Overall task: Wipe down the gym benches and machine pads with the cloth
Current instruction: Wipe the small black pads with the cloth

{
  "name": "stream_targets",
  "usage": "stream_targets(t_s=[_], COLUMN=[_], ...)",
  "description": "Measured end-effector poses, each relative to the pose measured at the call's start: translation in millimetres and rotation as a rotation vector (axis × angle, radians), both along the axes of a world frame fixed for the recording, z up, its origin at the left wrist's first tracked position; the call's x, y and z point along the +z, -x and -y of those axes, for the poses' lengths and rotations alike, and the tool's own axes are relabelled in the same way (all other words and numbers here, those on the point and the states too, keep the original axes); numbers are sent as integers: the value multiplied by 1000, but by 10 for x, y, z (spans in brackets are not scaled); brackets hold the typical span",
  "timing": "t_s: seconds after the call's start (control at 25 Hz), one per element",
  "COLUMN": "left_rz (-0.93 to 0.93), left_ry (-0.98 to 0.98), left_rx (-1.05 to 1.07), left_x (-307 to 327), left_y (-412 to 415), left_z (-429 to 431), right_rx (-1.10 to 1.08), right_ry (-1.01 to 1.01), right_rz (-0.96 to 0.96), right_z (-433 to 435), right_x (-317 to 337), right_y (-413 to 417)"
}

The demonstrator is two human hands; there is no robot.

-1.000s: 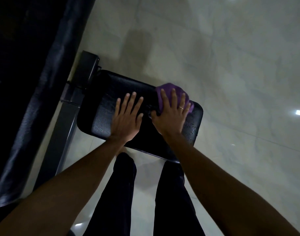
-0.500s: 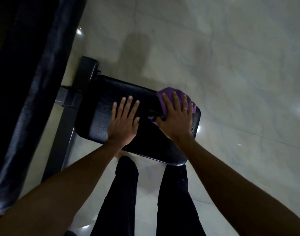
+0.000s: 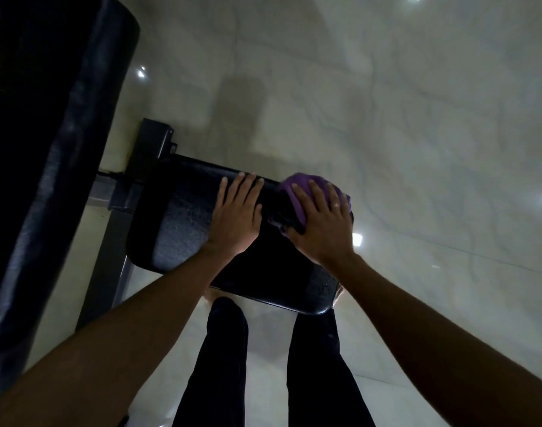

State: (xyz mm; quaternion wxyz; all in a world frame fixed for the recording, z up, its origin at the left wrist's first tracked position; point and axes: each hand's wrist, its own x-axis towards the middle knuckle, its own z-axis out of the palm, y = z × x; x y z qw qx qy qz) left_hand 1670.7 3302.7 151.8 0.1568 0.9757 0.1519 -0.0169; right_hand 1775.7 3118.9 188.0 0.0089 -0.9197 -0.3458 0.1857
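Purple cloth (image 3: 297, 192) is bunched at the far right corner of the black seat pad (image 3: 177, 223). It is pressed down under the right hand (image 3: 322, 223), whose fingers are spread nearly flat over it so that weight goes through the palm. Whether the thumb nips a fold cannot be made out in the dim light. The left hand (image 3: 236, 217) is laid flat on the pad's middle, released and holding nothing, apparently to brace the lean. What look like droplets are seen by the near right corner, so that part is judged not yet wiped.
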Motion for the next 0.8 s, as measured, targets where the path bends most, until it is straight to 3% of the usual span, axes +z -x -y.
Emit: stream_targets(t_s=[0.16, 0.4, 0.64, 0.8], left_rz=[-76, -104, -97, -89], left_ry=[-9, -95, -126, -126], left_rx=[-21, -32, -37, -30], left_x=[-90, -65, -51, -55], left_y=[-314, -319, -336, -332], left_z=[44, 69, 78, 88], right_rx=[-78, -246, -73, -248], right_ry=[49, 29, 29, -108], right_rz=[-69, -89, -50, -47], right_z=[-588, 401, -369, 40], right_x=[9, 115, -38, -37], right_y=[-253, -421, -303, -221])
